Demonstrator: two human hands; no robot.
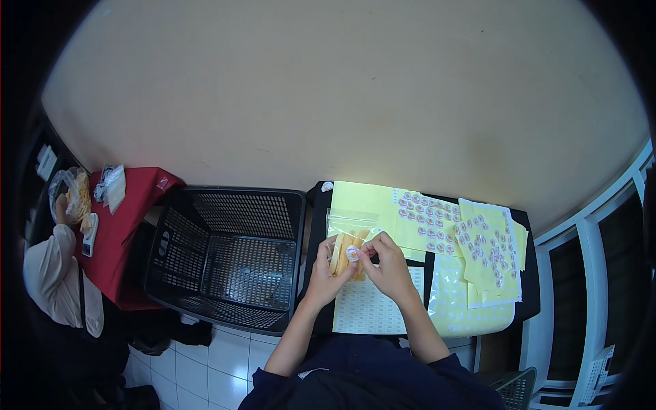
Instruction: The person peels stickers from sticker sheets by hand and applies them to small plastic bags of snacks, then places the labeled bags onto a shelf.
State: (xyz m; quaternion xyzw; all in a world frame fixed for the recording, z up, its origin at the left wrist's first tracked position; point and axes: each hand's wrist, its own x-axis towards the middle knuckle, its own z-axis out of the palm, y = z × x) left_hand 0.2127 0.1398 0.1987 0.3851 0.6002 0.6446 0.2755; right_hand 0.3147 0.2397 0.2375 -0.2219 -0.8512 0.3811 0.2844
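Observation:
My left hand (323, 279) is wrapped around a clear bag of pale yellow sticks (344, 257), held just above the table. The exact food inside cannot be made out. A round white sticker (353, 253) with an orange and pink print lies against the bag's front. My right hand (388, 271) pinches at the sticker's right edge with thumb and forefinger. Beneath both hands is a white sheet of small printed labels (369, 307). A flat clear zip bag (352, 220) lies just behind the held bag.
Yellow sheets of round stickers (488, 246) overlap on the right of the black-covered table. A large black basket (236, 191) stands to the left. Beyond it, a co-worker's hand (63, 208) reaches into a bag of yellow food by a red-covered table (140, 205) with a scale (89, 236).

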